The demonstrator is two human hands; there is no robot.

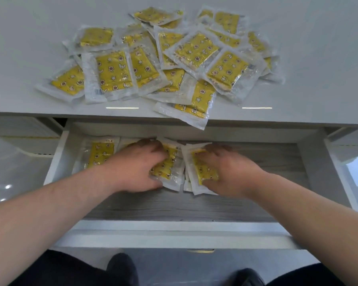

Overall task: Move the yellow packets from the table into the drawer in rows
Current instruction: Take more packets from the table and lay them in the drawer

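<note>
Our left hand (139,168) and right hand (234,172) each grip 1 packet (167,159); the hanging packet (180,115) may slip off the worktop's (50,27) front edge.

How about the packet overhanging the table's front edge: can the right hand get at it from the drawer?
Probably yes. The overhanging packet lies above the right hand with open air between, its corner past the table edge. But that hand holds a drawer packet it must release first.
</note>
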